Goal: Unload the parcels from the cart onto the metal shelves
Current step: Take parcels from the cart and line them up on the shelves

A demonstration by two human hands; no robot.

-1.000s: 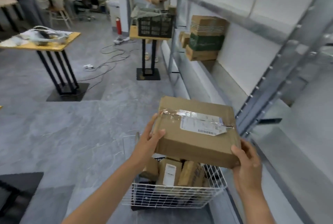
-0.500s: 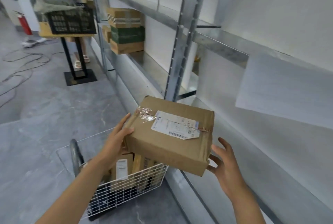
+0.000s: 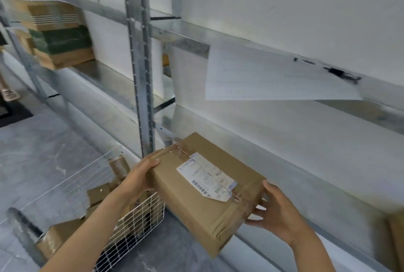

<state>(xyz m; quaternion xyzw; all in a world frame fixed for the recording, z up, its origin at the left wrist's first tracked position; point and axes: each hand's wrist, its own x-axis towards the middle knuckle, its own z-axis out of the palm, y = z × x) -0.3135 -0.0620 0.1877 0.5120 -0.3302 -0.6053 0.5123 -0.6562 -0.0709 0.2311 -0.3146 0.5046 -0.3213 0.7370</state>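
Observation:
A brown cardboard parcel point(image 3: 209, 193) with a white shipping label and clear tape is held between both hands, tilted, in front of the lower metal shelf point(image 3: 306, 186). My left hand point(image 3: 140, 177) grips its left end. My right hand point(image 3: 277, 215) supports its right end from below. Beneath my left arm stands the white wire cart point(image 3: 135, 223), holding several more brown parcels point(image 3: 98, 193). Its dark handle point(image 3: 24, 225) shows at the lower left.
A grey steel upright point(image 3: 140, 64) divides the shelf bays. Stacked boxes point(image 3: 59, 35) sit on the left bay's shelf. A white sheet point(image 3: 269, 79) hangs from the upper shelf edge. Another brown box point(image 3: 395, 241) is at the far right. Grey floor lies to the left.
My view has turned right toward the shelves. The parcel has moved rightward and nearer the lower shelf, rotated so its long side points away, still in both hands.

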